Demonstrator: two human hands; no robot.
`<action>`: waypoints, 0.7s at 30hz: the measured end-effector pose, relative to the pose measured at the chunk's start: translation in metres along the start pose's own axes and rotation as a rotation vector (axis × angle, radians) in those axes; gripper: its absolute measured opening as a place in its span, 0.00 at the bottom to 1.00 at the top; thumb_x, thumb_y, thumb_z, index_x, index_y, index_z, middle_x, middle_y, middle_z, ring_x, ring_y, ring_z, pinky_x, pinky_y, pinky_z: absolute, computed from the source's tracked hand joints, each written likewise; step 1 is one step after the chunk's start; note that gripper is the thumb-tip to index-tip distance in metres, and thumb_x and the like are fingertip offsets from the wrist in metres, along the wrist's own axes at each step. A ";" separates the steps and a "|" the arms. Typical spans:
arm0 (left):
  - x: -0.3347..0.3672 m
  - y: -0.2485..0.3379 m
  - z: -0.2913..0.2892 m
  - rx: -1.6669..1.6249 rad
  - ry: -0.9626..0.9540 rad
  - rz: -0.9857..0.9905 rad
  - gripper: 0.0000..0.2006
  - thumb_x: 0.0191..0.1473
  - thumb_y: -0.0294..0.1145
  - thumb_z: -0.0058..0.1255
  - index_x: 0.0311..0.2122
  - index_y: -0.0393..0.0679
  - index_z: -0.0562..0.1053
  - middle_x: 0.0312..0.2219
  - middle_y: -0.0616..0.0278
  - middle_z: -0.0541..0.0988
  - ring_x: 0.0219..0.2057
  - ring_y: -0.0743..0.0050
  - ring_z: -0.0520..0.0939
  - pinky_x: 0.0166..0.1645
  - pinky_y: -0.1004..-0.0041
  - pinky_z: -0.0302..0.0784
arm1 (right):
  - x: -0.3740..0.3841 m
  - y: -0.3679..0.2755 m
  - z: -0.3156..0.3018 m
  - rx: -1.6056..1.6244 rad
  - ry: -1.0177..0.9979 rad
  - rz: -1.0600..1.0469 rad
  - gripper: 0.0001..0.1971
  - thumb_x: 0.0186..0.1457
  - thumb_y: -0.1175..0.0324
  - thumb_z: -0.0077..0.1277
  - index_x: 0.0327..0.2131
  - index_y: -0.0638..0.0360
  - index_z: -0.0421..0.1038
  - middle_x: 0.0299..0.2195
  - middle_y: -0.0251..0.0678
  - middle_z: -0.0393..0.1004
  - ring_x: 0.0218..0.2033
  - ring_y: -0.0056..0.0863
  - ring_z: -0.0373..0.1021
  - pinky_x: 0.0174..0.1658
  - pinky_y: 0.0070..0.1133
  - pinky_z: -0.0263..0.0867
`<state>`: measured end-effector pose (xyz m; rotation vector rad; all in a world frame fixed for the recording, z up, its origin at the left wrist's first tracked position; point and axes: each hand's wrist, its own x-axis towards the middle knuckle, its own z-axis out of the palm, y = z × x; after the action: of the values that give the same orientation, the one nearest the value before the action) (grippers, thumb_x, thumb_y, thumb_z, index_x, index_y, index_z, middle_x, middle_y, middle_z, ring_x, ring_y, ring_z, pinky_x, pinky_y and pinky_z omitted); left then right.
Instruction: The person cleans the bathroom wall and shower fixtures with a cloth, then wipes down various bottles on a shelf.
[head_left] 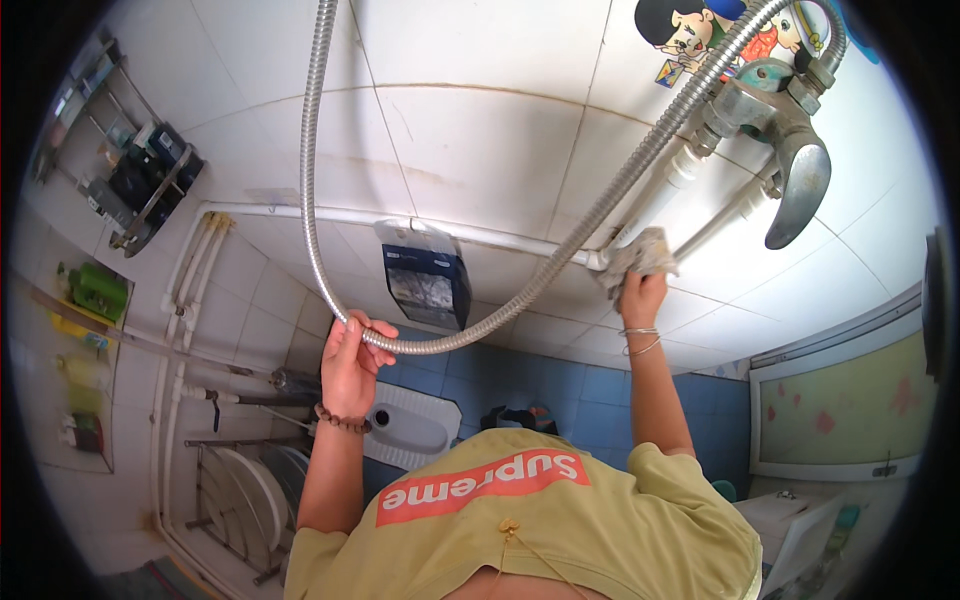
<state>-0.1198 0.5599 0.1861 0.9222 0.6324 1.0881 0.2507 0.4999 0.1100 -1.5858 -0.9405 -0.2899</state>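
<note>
My left hand (pixel 352 352) is closed round the low bend of a ribbed metal shower hose (pixel 468 341). The hose runs up out of view on one side and rises on the other to a chrome mixer tap (pixel 765 115) on the tiled wall. My right hand (pixel 641 296) grips a crumpled greyish cloth (pixel 643 260). That cloth lies against the white pipe elbow below the tap, where the pipe meets the wall. The tap's lever (pixel 803 190) hangs down at the right.
A dark blue box (pixel 428 285) hangs from the horizontal white pipe (pixel 500 236). A squat toilet (pixel 440 418) is set in the blue tiled floor (pixel 520 370). At left are a wire shelf of bottles (pixel 150 190) and a rack of basins (pixel 250 495). A framed door (pixel 850 400) stands right.
</note>
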 end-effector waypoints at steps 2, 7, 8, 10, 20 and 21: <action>0.000 -0.001 0.002 -0.006 -0.002 0.001 0.10 0.55 0.38 0.32 0.30 0.43 0.61 0.24 0.55 0.73 0.18 0.77 0.71 0.24 0.81 0.70 | -0.016 0.018 0.000 -0.058 -0.142 0.002 0.16 0.43 0.74 0.42 0.39 0.66 0.62 0.33 0.47 0.69 0.36 0.39 0.66 0.39 0.24 0.61; -0.001 -0.005 0.007 0.006 -0.003 -0.029 0.10 0.55 0.38 0.32 0.31 0.43 0.61 0.24 0.56 0.73 0.18 0.77 0.72 0.23 0.81 0.70 | 0.012 -0.012 -0.021 -0.096 -0.241 0.056 0.13 0.43 0.76 0.42 0.37 0.65 0.62 0.29 0.46 0.70 0.31 0.35 0.68 0.35 0.23 0.62; -0.001 -0.007 0.007 0.005 0.003 -0.027 0.10 0.55 0.38 0.32 0.31 0.43 0.61 0.24 0.56 0.73 0.18 0.77 0.72 0.23 0.81 0.70 | 0.026 -0.026 -0.023 -0.061 -0.160 0.026 0.12 0.43 0.76 0.42 0.35 0.65 0.62 0.27 0.46 0.69 0.29 0.39 0.67 0.34 0.25 0.62; -0.006 -0.009 0.006 -0.002 0.001 -0.007 0.10 0.55 0.37 0.32 0.31 0.42 0.61 0.24 0.56 0.73 0.18 0.78 0.72 0.23 0.81 0.70 | 0.054 -0.052 -0.032 0.061 -0.063 -0.015 0.10 0.42 0.76 0.42 0.32 0.65 0.62 0.25 0.47 0.69 0.27 0.41 0.67 0.31 0.26 0.62; -0.007 -0.007 0.009 -0.010 0.039 -0.019 0.09 0.56 0.37 0.31 0.31 0.43 0.61 0.24 0.56 0.73 0.18 0.80 0.71 0.24 0.82 0.70 | 0.015 -0.003 -0.024 -0.070 -0.363 -0.040 0.14 0.43 0.73 0.44 0.36 0.64 0.63 0.32 0.49 0.68 0.34 0.46 0.65 0.37 0.25 0.62; -0.007 -0.008 0.008 -0.016 0.051 -0.014 0.09 0.56 0.37 0.31 0.31 0.43 0.61 0.24 0.56 0.73 0.18 0.80 0.71 0.24 0.82 0.70 | 0.020 -0.008 -0.029 -0.122 -0.460 0.023 0.13 0.43 0.74 0.44 0.36 0.65 0.63 0.31 0.47 0.69 0.34 0.43 0.66 0.37 0.24 0.62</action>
<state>-0.1123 0.5492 0.1834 0.8775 0.6702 1.1050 0.2675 0.4811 0.1362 -1.8140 -1.2729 0.0412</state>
